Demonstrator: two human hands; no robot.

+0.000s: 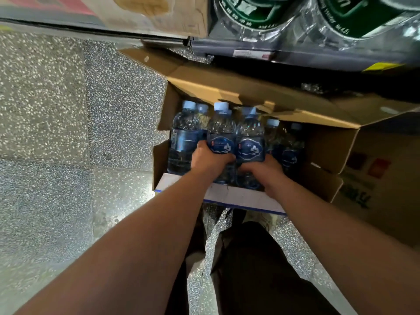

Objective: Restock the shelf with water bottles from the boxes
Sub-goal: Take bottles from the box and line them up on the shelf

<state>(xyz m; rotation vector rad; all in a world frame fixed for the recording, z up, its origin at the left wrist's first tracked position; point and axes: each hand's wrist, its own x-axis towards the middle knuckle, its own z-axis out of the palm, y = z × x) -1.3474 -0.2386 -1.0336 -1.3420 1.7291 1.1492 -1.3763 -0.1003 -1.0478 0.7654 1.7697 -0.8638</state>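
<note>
Cardboard frames the work: an open box (329,142) sits on the speckled floor (68,110) just below the shelf (295,56), flaps folded outward, with small blue-labelled water bottles clustered in its left half. The left hand (210,160) is curled round the lower body of the left bottle (221,130), just under its label, and the right hand (264,170) grips the right bottle (250,128) the same way. These two bottles stand upright and touch side by side between the hands. Whether they have already cleared the bottom of the box or still rest on it cannot be told, since the near wall hides their bases. A further bottle (184,137) stands just left of the left hand, and two more (272,133) are tucked behind the right hand, so a handful remains to be moved. The right half of the box looks dark and bare of bottles, which suggests the job is partly done, though that is a judgement. The stretch of shelf in view holds only large green-labelled jugs (256,17) and a brown carton (147,14); no small bottles show there, and the shadowed level behind the box is too dark to read. A second box (386,189) waits at the right, so restocking likely has some way to go.
</note>
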